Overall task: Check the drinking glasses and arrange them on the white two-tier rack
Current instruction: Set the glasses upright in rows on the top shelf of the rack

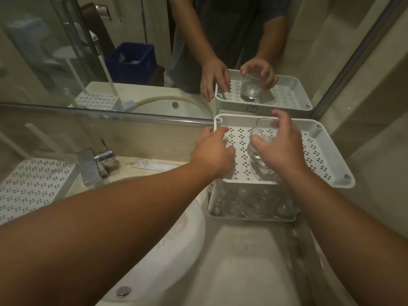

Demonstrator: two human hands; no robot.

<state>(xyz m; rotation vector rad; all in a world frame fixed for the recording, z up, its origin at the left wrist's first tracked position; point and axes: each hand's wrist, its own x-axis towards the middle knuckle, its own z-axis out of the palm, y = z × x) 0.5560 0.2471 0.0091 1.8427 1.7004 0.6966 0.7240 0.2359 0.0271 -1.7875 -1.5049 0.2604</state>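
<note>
Just one view here, head-mounted, wide-angle, looking forward and down from close over a bathroom counter (242, 257). It faces the mirror (132, 51) straight on, so the far side of the rack (331, 173) shows reflected too.

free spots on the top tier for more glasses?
Top tier: bare right of the glass in the right hand, out to the right rim, and along the back wall. Left edge taken by the left hand. Lower tier crowded with glasses.
</note>
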